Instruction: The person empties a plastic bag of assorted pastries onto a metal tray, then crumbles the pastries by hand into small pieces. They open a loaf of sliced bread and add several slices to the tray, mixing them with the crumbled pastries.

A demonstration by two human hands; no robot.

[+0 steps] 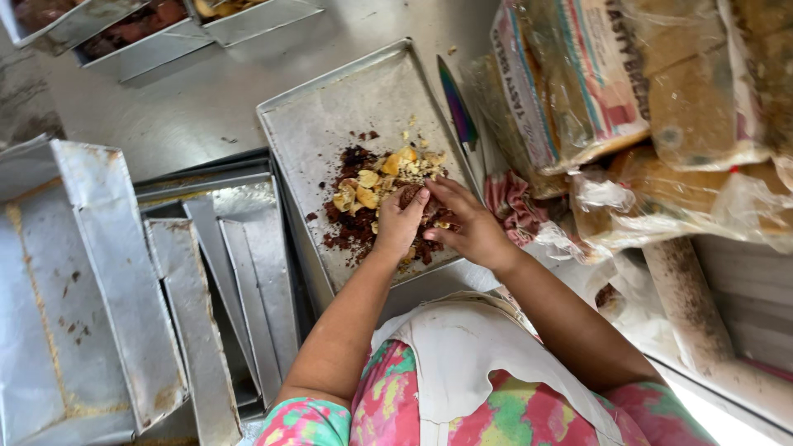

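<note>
Crumbling dark cake and yellow bits [382, 194] on a metal tray [330, 116].
Left hand [399, 223] and right hand [469, 225], fingers pinched together on a dark lump [410, 195] mid-tray; best kept over the heap so crumbs stay inside, clear of the knife [457, 103].

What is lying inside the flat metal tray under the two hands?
The flat metal tray holds dark brown crumbs and yellow cake pieces. The left hand and right hand cover part of the pile.
</note>
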